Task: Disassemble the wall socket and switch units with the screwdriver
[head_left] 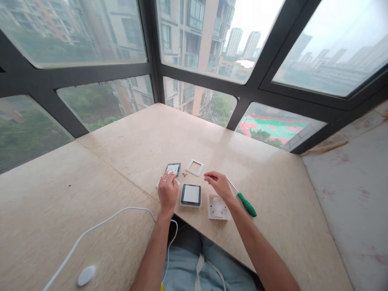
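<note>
My left hand (pixel 168 190), with a ring on one finger, reaches over the near edge of a socket panel (pixel 173 169) in a dark frame. Its fingers are stretched out and seem to rest on the panel. Under that hand a white piece (pixel 157 186) is mostly hidden. My right hand (pixel 220 185) is raised, thumb and fingertips pinched; what they hold, if anything, is too small to make out. Between the hands stands a wall switch (pixel 191 194) with a grey frame on a white box. Below my right hand lies an open white mounting box (pixel 217 210).
A white cover frame (pixel 194 167) and small screws (pixel 184 174) lie beyond the switch. A green-handled screwdriver (pixel 247 205) lies right of my right wrist. On the left are a white cable (pixel 106 220) and a round white disc (pixel 86 275). Windows border the tabletop.
</note>
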Action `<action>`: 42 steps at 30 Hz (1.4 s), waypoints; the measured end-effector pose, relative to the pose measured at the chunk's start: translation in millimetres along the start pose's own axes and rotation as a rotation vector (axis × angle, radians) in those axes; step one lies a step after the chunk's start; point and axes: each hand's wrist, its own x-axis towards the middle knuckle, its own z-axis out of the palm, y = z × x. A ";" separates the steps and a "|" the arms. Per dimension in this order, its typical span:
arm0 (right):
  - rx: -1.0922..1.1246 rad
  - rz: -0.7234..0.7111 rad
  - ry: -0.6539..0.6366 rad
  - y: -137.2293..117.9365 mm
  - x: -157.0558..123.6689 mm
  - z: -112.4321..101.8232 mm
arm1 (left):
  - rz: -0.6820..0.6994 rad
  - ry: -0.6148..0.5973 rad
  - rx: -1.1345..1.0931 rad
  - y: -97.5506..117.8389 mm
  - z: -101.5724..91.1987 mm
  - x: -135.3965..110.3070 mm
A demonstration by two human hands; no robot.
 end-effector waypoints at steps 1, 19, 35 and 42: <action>0.015 0.007 0.026 2.4 -8.3 -9.4 | 0.010 0.015 -0.031 7.5 -1.9 -1.5; -0.438 -0.267 -0.303 66.3 -123.2 -76.1 | 0.161 -0.381 -0.208 106.0 -11.2 -127.9; -0.625 -0.223 0.087 33.2 11.4 -43.1 | -0.150 -0.412 -0.155 74.8 0.2 -125.9; -0.728 -0.115 0.001 1.1 97.1 19.3 | 0.059 -0.045 -0.019 67.4 22.6 -129.9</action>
